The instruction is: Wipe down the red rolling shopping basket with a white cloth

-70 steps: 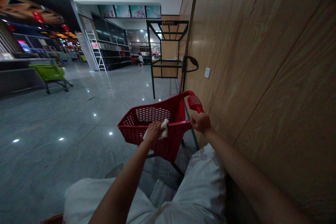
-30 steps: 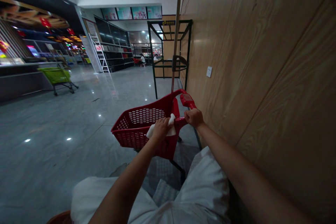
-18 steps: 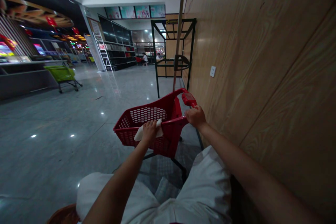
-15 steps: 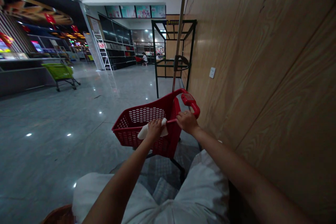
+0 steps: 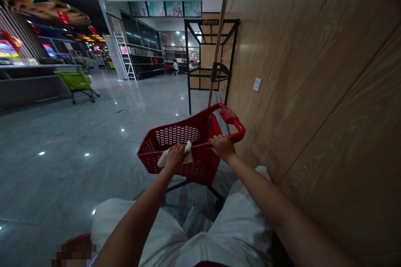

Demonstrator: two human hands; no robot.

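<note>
In front of my knees stands a red shopping cart (image 5: 205, 167) with perforated sides and a looped handle. My left hand (image 5: 176, 156) is closed over a white cloth (image 5: 188, 150), pressing it on the cart's near rim. Further right along that rim, close to the handle, my right hand (image 5: 222, 147) is closed around the edge, fingers curled over it. The cloth hangs partly down the outer side of the basket. Its part under my left palm is hidden.
A wood-panelled wall (image 5: 307, 83) with a socket (image 5: 257, 84) runs close on my right. Behind the cart are a pole (image 5: 217, 41) and a dark metal frame (image 5: 189, 75). A green cart (image 5: 75, 80) stands left by a counter; a person (image 5: 175, 66) crouches far back.
My left hand has slid the cloth leftward along the rim, toward the cart's front end. My right hand keeps its grip on the rim. The view has shifted slightly.
</note>
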